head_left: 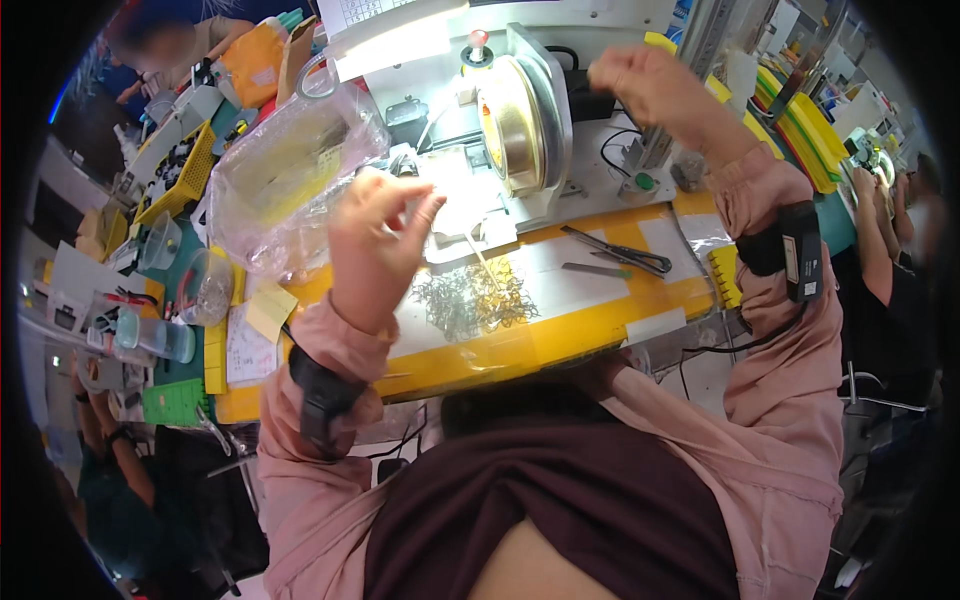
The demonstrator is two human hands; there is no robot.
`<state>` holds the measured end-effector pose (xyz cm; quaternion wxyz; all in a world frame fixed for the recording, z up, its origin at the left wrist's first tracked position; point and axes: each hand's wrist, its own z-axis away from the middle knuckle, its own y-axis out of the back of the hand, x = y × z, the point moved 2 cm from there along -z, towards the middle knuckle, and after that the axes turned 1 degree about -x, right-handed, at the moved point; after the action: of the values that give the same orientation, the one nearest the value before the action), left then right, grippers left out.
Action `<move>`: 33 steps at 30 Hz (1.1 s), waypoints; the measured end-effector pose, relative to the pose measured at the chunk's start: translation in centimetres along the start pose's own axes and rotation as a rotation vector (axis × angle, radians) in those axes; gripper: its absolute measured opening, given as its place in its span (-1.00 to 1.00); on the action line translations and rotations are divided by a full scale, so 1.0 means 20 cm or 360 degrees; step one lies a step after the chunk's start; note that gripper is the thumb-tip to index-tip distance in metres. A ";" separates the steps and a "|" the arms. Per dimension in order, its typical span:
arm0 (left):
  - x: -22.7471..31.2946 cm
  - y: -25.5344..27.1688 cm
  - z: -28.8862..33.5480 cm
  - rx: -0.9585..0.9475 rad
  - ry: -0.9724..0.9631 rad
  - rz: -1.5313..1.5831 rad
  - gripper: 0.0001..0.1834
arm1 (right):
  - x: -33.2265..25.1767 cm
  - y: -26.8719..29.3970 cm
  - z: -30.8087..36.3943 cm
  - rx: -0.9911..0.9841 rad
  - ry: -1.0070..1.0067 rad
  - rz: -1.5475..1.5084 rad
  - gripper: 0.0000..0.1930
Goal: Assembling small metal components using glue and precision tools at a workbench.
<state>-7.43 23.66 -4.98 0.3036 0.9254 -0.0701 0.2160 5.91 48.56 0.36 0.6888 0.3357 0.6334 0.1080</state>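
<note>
My left hand is raised over the left part of the bench, thumb and fingers drawn together beside the bright glare of a machine. Whatever those fingertips hold is too small or washed out to name. My right hand is up beyond the right side of a large tape-like reel, fingers curled in; their contents cannot be made out. Below the machine lies a loose pile of small thin dark pieces. Right of the pile are a black-handled cutter-like tool and a thin flat strip.
A clear plastic bag lies left of the machine, near a yellow basket. The machine carries a red knob and a green button. Yellow tape edges the bench. Other people work at both sides.
</note>
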 end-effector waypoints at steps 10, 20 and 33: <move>-0.11 0.47 0.08 0.0776 0.0415 0.1372 -0.97 | -0.18 -0.19 0.52 -0.0278 0.0227 0.0362 -0.84; 0.38 0.02 -0.04 -0.0395 -0.0276 0.0970 -0.61 | -0.38 -0.32 0.72 -0.0354 0.0876 -0.0173 -0.92; 0.47 -0.11 -0.11 -0.0109 -0.0560 0.0655 -0.73 | -0.20 -0.31 0.61 -0.0153 0.0139 -0.1264 -0.83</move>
<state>0.75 26.72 -0.39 0.2675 0.9041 -0.3156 0.1067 15.11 37.58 -0.43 0.6643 0.0274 0.7368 -0.1230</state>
